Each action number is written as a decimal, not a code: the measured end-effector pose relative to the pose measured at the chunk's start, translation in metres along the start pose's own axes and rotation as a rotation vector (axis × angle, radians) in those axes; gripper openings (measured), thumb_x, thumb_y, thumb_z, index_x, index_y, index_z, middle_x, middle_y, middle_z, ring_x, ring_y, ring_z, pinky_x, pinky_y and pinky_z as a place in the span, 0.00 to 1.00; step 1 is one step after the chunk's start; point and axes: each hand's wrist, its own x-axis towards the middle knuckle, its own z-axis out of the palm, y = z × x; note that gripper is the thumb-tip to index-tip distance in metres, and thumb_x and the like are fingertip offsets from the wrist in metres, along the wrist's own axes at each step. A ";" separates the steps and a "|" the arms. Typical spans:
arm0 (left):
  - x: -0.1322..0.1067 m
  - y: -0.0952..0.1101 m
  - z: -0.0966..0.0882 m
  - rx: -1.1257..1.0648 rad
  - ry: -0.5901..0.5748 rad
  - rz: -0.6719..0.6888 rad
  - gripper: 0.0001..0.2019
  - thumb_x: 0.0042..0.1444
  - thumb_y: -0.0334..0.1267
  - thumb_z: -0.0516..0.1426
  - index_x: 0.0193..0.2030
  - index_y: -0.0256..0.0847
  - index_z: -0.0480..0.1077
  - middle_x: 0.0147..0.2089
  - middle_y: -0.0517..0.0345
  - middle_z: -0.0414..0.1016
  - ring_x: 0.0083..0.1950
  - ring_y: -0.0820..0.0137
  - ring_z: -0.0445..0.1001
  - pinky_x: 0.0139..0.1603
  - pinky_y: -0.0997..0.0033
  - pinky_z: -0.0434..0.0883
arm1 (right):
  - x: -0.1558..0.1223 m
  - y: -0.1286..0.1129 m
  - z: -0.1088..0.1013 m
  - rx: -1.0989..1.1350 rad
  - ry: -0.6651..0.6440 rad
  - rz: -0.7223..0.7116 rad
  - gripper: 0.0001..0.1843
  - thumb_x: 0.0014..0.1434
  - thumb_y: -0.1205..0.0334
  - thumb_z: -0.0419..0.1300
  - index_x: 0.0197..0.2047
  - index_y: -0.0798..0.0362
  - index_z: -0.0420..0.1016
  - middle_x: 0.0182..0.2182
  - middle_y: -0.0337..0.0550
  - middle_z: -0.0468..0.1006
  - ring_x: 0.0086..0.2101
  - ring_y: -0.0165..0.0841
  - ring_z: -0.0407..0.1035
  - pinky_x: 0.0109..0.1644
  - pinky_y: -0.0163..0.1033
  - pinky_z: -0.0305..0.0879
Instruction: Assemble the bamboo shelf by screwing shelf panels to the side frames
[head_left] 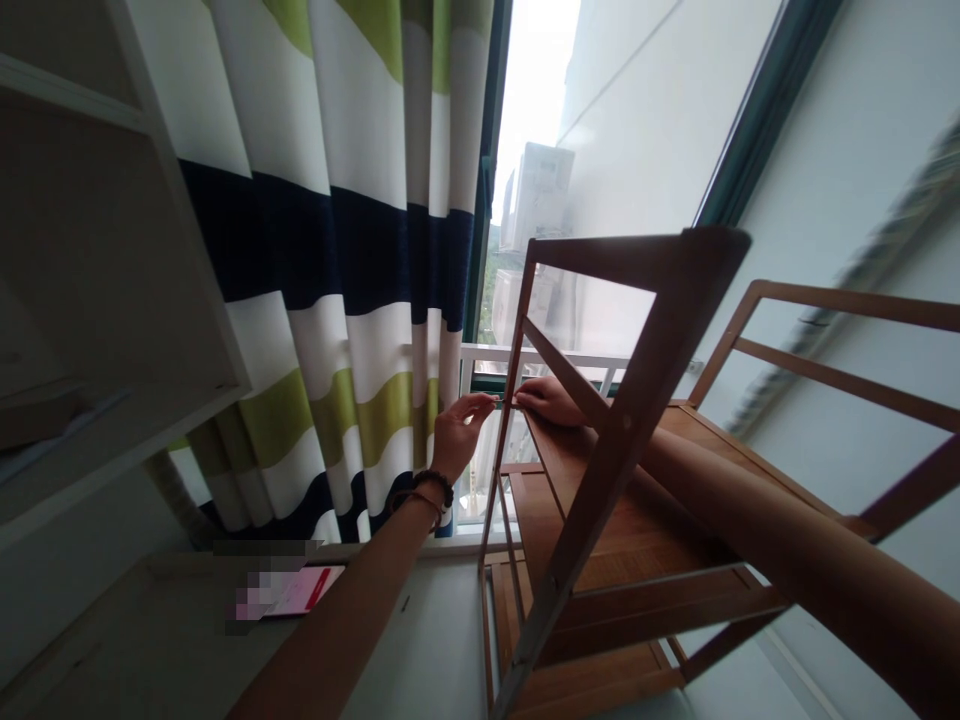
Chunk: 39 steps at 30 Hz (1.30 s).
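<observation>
A brown wooden shelf rack (645,320) stands in front of me, with flat shelf boards between its slanted side frames. My left hand (459,435), wearing dark bracelets on the wrist, is beside the outer face of the rack's far post (511,370). Its thumb and fingers pinch a small thin metallic piece (496,398), too small to name, that points at the post. Through the rack passes my right arm, and my right hand (553,402) rests at the far end of a shelf board (592,500). Its fingers are curled against the post's inner side at the same height.
A striped curtain (292,250) hangs left of the window (622,120), which has a white railing (581,357). White shelving (120,120) stands at the left. A phone-like pink object (306,590) lies on the surface below. Another wooden frame (847,300) stands right.
</observation>
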 end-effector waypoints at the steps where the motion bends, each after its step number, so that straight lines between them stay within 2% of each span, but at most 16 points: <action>1: 0.002 0.000 0.000 0.065 0.012 0.044 0.08 0.48 0.40 0.61 0.34 0.40 0.74 0.40 0.54 0.76 0.42 0.68 0.75 0.45 0.67 0.71 | 0.000 -0.001 0.000 0.001 0.001 0.000 0.12 0.59 0.65 0.52 0.31 0.58 0.75 0.35 0.45 0.78 0.36 0.31 0.67 0.43 0.38 0.60; 3: 0.004 0.001 0.000 0.143 0.018 0.096 0.07 0.48 0.41 0.61 0.32 0.41 0.76 0.39 0.55 0.75 0.40 0.69 0.74 0.40 0.69 0.71 | -0.001 -0.002 -0.001 0.003 0.001 0.001 0.11 0.59 0.65 0.53 0.31 0.58 0.75 0.34 0.45 0.78 0.36 0.31 0.67 0.42 0.37 0.60; 5: 0.004 0.005 0.001 0.138 0.003 0.091 0.07 0.49 0.40 0.60 0.33 0.41 0.76 0.38 0.55 0.75 0.38 0.70 0.74 0.39 0.70 0.72 | -0.002 -0.003 -0.002 0.005 0.002 0.002 0.12 0.59 0.65 0.52 0.31 0.59 0.75 0.35 0.46 0.78 0.36 0.31 0.67 0.42 0.36 0.61; 9: 0.003 0.013 0.004 0.060 -0.033 0.036 0.09 0.52 0.36 0.56 0.36 0.40 0.76 0.38 0.55 0.78 0.42 0.67 0.75 0.45 0.66 0.72 | -0.001 -0.007 -0.003 0.006 0.005 0.000 0.14 0.61 0.64 0.50 0.34 0.60 0.76 0.36 0.46 0.78 0.37 0.32 0.67 0.43 0.36 0.61; 12: 0.002 0.018 0.006 0.003 -0.043 0.042 0.10 0.51 0.36 0.57 0.40 0.39 0.74 0.39 0.54 0.79 0.43 0.66 0.76 0.47 0.65 0.72 | -0.008 -0.018 -0.008 0.005 0.000 0.000 0.13 0.61 0.64 0.50 0.38 0.55 0.76 0.37 0.43 0.78 0.38 0.34 0.69 0.44 0.38 0.63; 15: 0.002 0.019 0.005 -0.046 -0.029 0.027 0.16 0.50 0.37 0.60 0.47 0.40 0.68 0.39 0.53 0.79 0.43 0.66 0.77 0.47 0.63 0.73 | -0.035 -0.038 -0.018 0.033 0.026 -0.003 0.14 0.62 0.64 0.49 0.43 0.46 0.75 0.41 0.40 0.77 0.43 0.38 0.69 0.47 0.39 0.65; 16: 0.002 0.018 0.004 -0.039 -0.032 0.029 0.16 0.50 0.37 0.60 0.47 0.40 0.68 0.39 0.53 0.79 0.44 0.66 0.77 0.48 0.62 0.72 | -0.049 -0.046 -0.021 0.068 0.072 -0.014 0.16 0.63 0.63 0.47 0.46 0.45 0.74 0.44 0.39 0.76 0.46 0.39 0.68 0.50 0.40 0.65; 19: -0.001 0.015 0.000 0.064 -0.030 0.098 0.10 0.51 0.39 0.60 0.41 0.40 0.74 0.41 0.53 0.77 0.45 0.66 0.75 0.48 0.63 0.72 | -0.090 -0.068 -0.032 0.163 0.120 -0.075 0.21 0.65 0.61 0.41 0.58 0.43 0.63 0.56 0.37 0.68 0.55 0.39 0.61 0.57 0.40 0.61; 22: -0.007 0.010 -0.003 0.149 0.019 0.161 0.08 0.50 0.40 0.60 0.35 0.41 0.76 0.42 0.53 0.74 0.43 0.68 0.74 0.43 0.66 0.73 | -0.114 -0.081 -0.038 0.180 0.114 -0.089 0.22 0.66 0.59 0.39 0.61 0.41 0.58 0.59 0.32 0.63 0.57 0.38 0.59 0.59 0.39 0.58; 24: -0.012 0.008 -0.004 0.114 0.000 0.148 0.07 0.50 0.39 0.60 0.35 0.41 0.77 0.40 0.54 0.74 0.41 0.69 0.73 0.41 0.68 0.73 | -0.116 -0.083 -0.039 0.155 0.116 -0.074 0.22 0.66 0.58 0.38 0.61 0.40 0.59 0.59 0.30 0.63 0.57 0.38 0.59 0.58 0.37 0.60; 27: -0.018 0.008 -0.003 0.017 -0.055 0.061 0.10 0.51 0.35 0.57 0.38 0.41 0.77 0.36 0.56 0.77 0.37 0.70 0.74 0.40 0.69 0.72 | -0.107 -0.081 -0.038 0.104 0.119 -0.069 0.22 0.66 0.58 0.40 0.61 0.39 0.59 0.59 0.29 0.63 0.57 0.38 0.59 0.56 0.35 0.62; 30: -0.019 0.014 -0.004 -0.021 -0.049 -0.015 0.12 0.51 0.33 0.53 0.39 0.41 0.77 0.35 0.56 0.79 0.37 0.69 0.75 0.42 0.67 0.72 | -0.099 -0.078 -0.036 0.095 0.130 -0.056 0.22 0.66 0.62 0.41 0.59 0.40 0.61 0.57 0.31 0.66 0.56 0.39 0.61 0.58 0.38 0.61; 33: -0.017 0.020 -0.005 -0.024 -0.060 -0.049 0.11 0.52 0.35 0.55 0.39 0.40 0.77 0.38 0.55 0.80 0.40 0.67 0.76 0.44 0.65 0.73 | -0.099 -0.077 -0.035 0.098 0.127 -0.047 0.22 0.64 0.67 0.45 0.58 0.40 0.64 0.55 0.33 0.68 0.55 0.41 0.62 0.61 0.43 0.58; 35: -0.017 0.022 -0.006 -0.025 -0.085 -0.086 0.12 0.52 0.39 0.57 0.40 0.38 0.76 0.40 0.52 0.79 0.41 0.66 0.76 0.43 0.64 0.73 | -0.103 -0.077 -0.036 0.105 0.119 -0.062 0.23 0.63 0.68 0.45 0.58 0.40 0.63 0.57 0.33 0.67 0.55 0.41 0.62 0.61 0.43 0.58; 37: -0.018 0.022 -0.007 -0.052 -0.111 -0.124 0.14 0.49 0.40 0.60 0.42 0.37 0.75 0.43 0.50 0.79 0.44 0.64 0.76 0.44 0.64 0.74 | -0.103 -0.075 -0.035 0.122 0.134 -0.084 0.23 0.63 0.68 0.45 0.58 0.40 0.63 0.57 0.33 0.66 0.55 0.40 0.62 0.60 0.41 0.59; 39: -0.018 0.021 -0.008 -0.107 -0.134 -0.152 0.20 0.47 0.40 0.62 0.49 0.38 0.71 0.44 0.49 0.78 0.47 0.63 0.75 0.45 0.63 0.74 | -0.093 -0.070 -0.033 0.123 0.143 -0.071 0.21 0.63 0.68 0.45 0.56 0.42 0.66 0.56 0.35 0.67 0.54 0.39 0.63 0.58 0.40 0.60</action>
